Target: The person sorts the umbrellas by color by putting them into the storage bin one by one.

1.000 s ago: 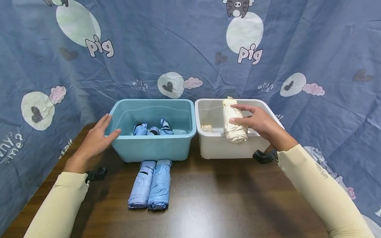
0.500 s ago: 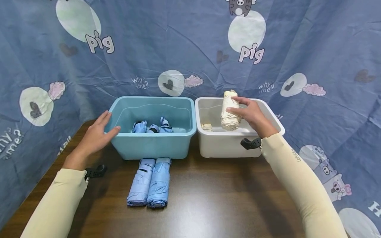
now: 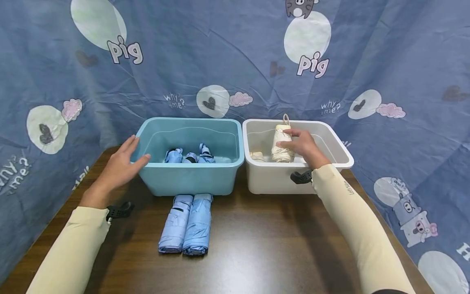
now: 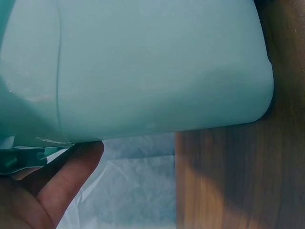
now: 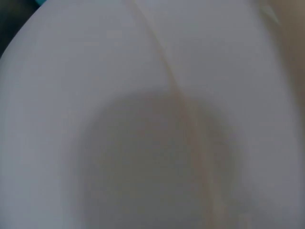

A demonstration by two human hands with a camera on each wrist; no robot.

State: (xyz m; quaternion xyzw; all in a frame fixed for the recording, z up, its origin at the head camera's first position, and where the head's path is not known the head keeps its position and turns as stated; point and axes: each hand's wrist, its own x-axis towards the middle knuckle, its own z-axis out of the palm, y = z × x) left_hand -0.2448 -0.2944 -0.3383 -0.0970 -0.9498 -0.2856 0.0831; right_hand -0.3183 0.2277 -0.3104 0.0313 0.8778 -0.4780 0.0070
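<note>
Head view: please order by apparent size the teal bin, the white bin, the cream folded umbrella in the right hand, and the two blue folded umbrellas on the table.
1. Teal bin and white bin: alike, no ranking.
2. Two blue folded umbrellas: alike; nearer the camera, so unsure.
3. Cream folded umbrella: smallest, partly hidden by the right hand.

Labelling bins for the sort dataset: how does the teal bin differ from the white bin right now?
Colour: the teal bin is blue-green, the white bin off-white. Contents: the teal bin holds folded blue umbrellas; the white bin holds cream ones, including the cream umbrella gripped by the right hand. Contact: the left hand rests flat against the teal bin's outer side; the right hand reaches inside the white bin. Both are open-topped, similar in shape, side by side on the table.
</note>
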